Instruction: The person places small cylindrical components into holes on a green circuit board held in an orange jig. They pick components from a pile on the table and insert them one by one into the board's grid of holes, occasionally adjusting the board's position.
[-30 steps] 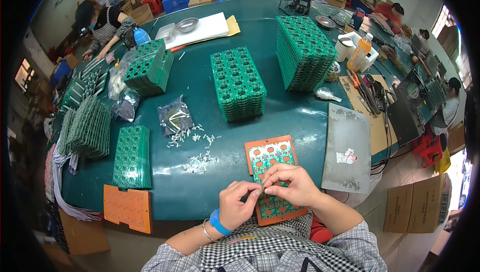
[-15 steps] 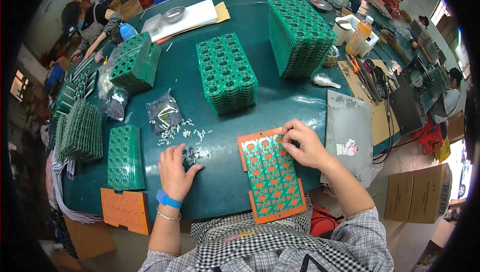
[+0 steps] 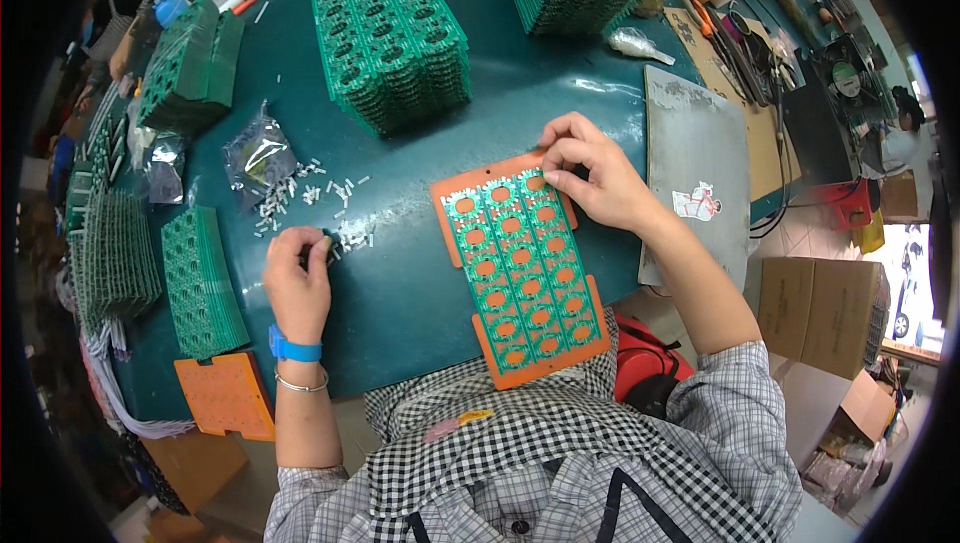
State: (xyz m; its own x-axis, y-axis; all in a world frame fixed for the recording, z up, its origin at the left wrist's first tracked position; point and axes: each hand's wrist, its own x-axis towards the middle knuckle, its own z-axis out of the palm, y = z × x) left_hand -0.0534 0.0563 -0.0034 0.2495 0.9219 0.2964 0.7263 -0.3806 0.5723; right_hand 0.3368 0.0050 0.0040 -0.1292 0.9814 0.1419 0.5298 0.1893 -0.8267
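A green circuit board panel (image 3: 523,273) with rows of oval cutouts lies on an orange fixture plate (image 3: 520,379) in front of me. Small white parts line the panel's far edge. Over its far right corner, my right hand (image 3: 600,181) is closed, thumb and forefinger together; anything between them is too small to make out. To the left, my left hand (image 3: 300,281) pinches at the near edge of a loose pile of small white parts (image 3: 354,234). What its fingertips hold cannot be made out.
Stacks of green panels (image 3: 385,38) stand at the back and left (image 3: 200,283). A plastic bag (image 3: 260,153) lies beside the white parts. Another orange plate (image 3: 228,395) rests at the table's left front edge. At right are a grey metal sheet (image 3: 695,153) and hand tools (image 3: 735,58).
My left hand has gone from spread fingers to a pinch beside the white pile. My right hand stays at the panel's far right corner. The whole view has shifted.
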